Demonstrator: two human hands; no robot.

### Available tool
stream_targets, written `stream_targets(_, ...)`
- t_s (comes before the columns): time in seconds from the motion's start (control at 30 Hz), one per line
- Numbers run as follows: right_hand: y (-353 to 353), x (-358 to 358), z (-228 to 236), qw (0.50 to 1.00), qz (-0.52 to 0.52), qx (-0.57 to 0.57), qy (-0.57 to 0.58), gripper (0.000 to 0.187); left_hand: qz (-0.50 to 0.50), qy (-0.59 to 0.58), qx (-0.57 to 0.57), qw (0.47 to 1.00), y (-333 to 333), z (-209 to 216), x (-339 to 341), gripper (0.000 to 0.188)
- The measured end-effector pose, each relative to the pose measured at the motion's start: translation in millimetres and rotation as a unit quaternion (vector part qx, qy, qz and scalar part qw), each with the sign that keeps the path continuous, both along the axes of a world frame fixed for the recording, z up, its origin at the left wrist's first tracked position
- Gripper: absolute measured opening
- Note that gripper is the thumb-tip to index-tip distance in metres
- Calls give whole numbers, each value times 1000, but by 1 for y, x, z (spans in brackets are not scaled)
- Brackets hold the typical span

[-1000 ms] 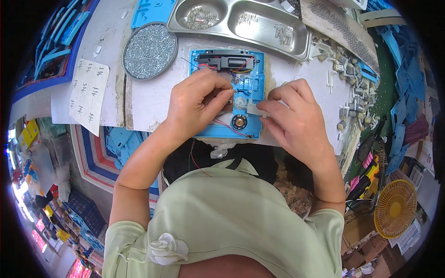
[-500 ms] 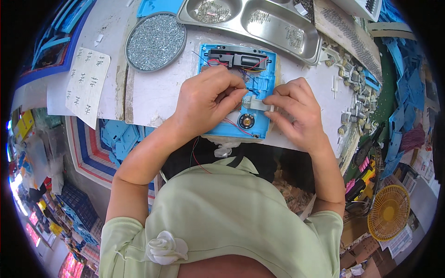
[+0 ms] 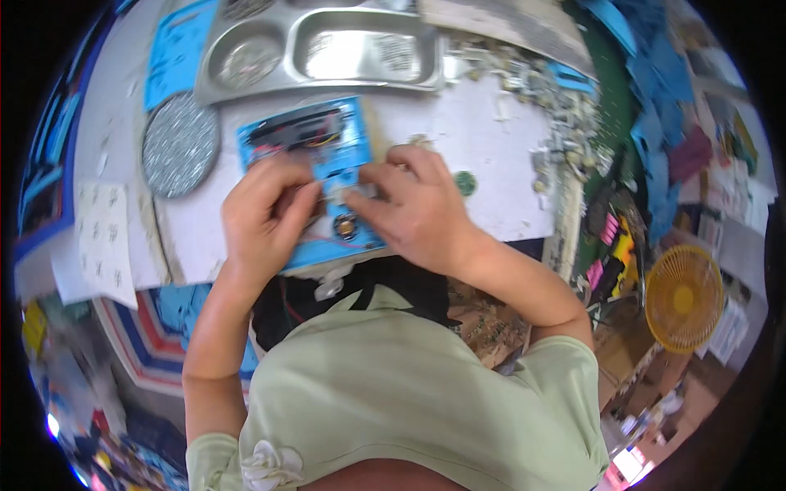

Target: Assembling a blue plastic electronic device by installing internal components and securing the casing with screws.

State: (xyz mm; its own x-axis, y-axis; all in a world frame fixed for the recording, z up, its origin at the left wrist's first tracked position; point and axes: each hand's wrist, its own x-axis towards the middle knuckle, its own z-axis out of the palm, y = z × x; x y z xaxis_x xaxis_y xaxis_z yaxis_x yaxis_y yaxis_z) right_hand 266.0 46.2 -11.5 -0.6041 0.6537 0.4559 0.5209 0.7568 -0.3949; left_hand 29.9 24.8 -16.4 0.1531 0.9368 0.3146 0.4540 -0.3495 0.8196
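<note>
A blue plastic casing (image 3: 354, 131) lies on the table in front of me, blurred by motion. A long black module (image 3: 299, 129) is fitted along its far side, and a small round speaker (image 3: 345, 227) sits near its close edge. My left hand (image 3: 270, 209) rests over the casing's left part with fingers pinched together; what they hold is hidden. From the right, my right hand (image 3: 422, 209) has thumb and fingertips closed on a small white plastic part (image 3: 337, 193) at the casing's middle. Thin red wires run beside the speaker.
A round dish of small metal screws (image 3: 180, 147) stands at the left, beside a compartmented steel tray (image 3: 323, 88). Small motor-like parts (image 3: 565, 123) are heaped along the right. A small green disc (image 3: 465, 182) lies right of my hand. A yellow basket (image 3: 684, 299) is farther right.
The whole view has turned, so the table and casing appear farther left. Both hands stay at the casing; the right fingers now press closer to its middle with the white part. The green disc has come into sight.
</note>
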Motion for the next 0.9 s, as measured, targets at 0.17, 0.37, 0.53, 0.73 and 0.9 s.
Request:
stream_targets(0.17, -9, 81, 11, 965, -259, -32, 22, 32, 16, 3, -3, 1000, -5, 5, -1, 12)
stream_targets(0.37, -16, 155, -6, 856, -478, 5, -197, 23, -24, -7, -5, 1000, -7, 31, 10, 14)
stream_targets(0.53, 5, 140, -8, 870, -452, -62, -186, 20, -140, 13, 34, 989, 13, 59, 30, 15)
stream_targets(0.73, 6, 113, 17, 936, -337, -91, -39, 25, -196, 20, -100, 975, 52, 69, 81, 16)
stream_targets(0.9, -23, 80, 29, 920, -225, -246, 204, 37, -271, -28, -158, 949, 69, 69, 93, 16)
